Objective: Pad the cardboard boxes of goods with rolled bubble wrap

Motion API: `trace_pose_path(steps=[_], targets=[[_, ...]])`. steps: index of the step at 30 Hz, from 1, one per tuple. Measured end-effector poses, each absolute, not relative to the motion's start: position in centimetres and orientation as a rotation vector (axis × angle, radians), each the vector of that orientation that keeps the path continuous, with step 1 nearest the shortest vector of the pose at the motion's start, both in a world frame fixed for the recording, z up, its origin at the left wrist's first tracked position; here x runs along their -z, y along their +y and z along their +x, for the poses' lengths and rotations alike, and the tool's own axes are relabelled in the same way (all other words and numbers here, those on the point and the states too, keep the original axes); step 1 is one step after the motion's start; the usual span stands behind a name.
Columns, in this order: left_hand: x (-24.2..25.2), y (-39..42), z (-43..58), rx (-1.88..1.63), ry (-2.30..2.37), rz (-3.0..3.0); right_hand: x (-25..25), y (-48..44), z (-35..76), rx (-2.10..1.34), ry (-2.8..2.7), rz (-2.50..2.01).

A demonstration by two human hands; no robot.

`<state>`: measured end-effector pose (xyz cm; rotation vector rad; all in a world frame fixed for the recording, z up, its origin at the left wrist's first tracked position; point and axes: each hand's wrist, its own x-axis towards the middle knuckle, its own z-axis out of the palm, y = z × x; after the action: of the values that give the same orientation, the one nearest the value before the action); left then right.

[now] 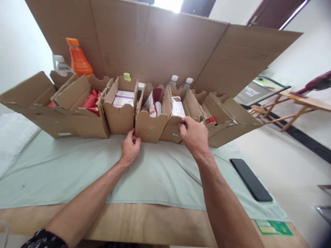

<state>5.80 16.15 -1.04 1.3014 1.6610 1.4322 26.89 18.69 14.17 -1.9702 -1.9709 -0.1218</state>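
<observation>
Several open cardboard boxes stand side by side in a row on a pale green cloth (160,179). My right hand (195,134) is closed over the front top edge of a cardboard box (170,129) with a white packet (178,106) inside. Down at the gap between two other boxes, my left hand (130,148) has its fingers curled against the lower corner of a box (148,127) that holds a red and white packet (153,105). Left of that gap is a box (120,119) with purple-edged white cartons (123,98).
Behind the row rises a large cardboard panel (155,41). An orange bottle (79,60) and clear bottles with white caps stand at the back. Red packets (91,103) fill a left box. A black phone-like slab (250,179) lies at right, near a green card (274,228).
</observation>
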Motion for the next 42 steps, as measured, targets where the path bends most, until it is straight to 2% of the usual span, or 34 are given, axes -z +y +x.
trace_pose_path(steps=[11,15,20,23,28,34,39,42], targets=[[0.4,15.9,6.5,-1.428,1.456,1.289,-12.5,17.9,27.9,0.032,-1.849,-1.829],[0.8,16.4,6.4,-1.424,1.404,1.234,-12.6,16.7,27.3,-0.05,-1.77,-1.621],[1.1,16.8,7.3,-1.459,1.381,1.146,-13.8,14.8,22.7,-0.357,-1.912,-1.252],[0.3,15.9,7.5,-1.479,1.361,1.11,-15.0,15.2,18.1,-0.423,-2.105,-1.189],[-2.1,10.2,5.0,-1.474,1.368,1.1,-16.9,17.7,11.6,-0.225,-2.41,-1.424],[-1.7,0.6,0.1,-1.416,1.525,1.07,-17.2,18.8,9.1,-0.069,-2.387,-1.586],[-0.7,-3.0,-2.5,-1.446,1.66,1.026,-16.2,14.7,10.5,-0.059,-2.396,-1.579],[-0.9,-3.7,-3.4,-1.515,1.719,1.014,-15.3,10.1,13.5,-0.109,-2.384,-1.421]])
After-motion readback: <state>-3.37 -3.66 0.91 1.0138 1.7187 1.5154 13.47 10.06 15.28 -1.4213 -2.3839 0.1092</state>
